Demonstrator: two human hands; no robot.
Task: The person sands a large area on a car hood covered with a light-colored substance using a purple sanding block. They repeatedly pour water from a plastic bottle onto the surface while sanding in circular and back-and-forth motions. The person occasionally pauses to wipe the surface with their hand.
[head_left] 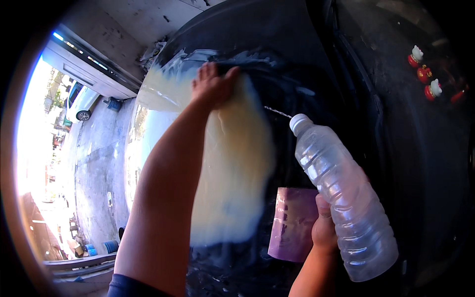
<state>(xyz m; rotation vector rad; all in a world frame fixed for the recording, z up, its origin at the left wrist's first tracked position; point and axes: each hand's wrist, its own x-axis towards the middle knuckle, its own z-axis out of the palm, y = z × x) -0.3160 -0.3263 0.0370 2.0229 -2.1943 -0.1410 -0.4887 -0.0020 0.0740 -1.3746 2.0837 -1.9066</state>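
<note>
My left hand [213,86] is spread on a dark, glossy car panel [316,64], at the upper edge of a large pale, creamy patch [227,183]. My right hand [324,222] grips a translucent plastic bottle [346,198] with a white cap, tilted toward the upper left, a thin stream of liquid coming from its top. A pinkish-purple rectangular piece [292,222] with dark markings is just left of my right hand; whether I also hold it is unclear. Smears show above and below the pale patch. Most fingers of my right hand are hidden behind the bottle.
Small red and white figurines [424,74] show behind dark glass on the right. At the left are a bright open doorway, a concrete floor [91,168], a parked white car [79,101], blue containers [110,246] and a pale wall [118,29] above.
</note>
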